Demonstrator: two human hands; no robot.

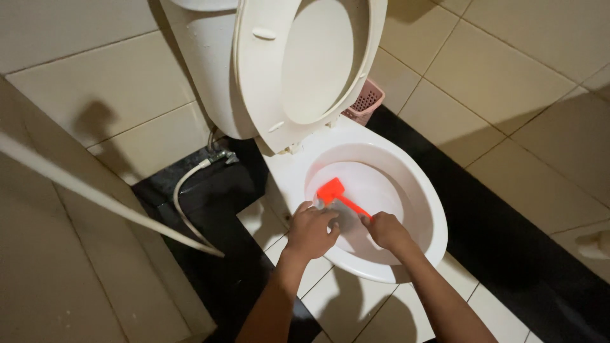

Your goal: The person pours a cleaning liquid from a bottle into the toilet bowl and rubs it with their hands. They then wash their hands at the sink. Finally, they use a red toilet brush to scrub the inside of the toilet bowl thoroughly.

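From the head camera, looking down: a white ceramic toilet bowl [419,190] stands with its white plastic seat and lid [305,63] raised upright against the cistern. Inside the bowl lies a bright orange plastic brush [332,190] – its flat rectangular head sits against the bowl's inner wall on the near left side, and its thin handle runs down and to the right into the right hand [386,230]. That hand is curled into a fist around the handle's end, knuckles up, just over the bowl's near rim. The left hand [310,230] rests on the near left rim with its fingers bent and pressed together, the fingertips just beside the brush head; whether it grips anything I cannot tell.

Behind the bowl, to the right of the seat, a pink perforated plastic basket [366,100] stands on the floor. A white flexible hose [181,200] loops over the dark floor tiles left of the toilet – close to the beige wall tiles.
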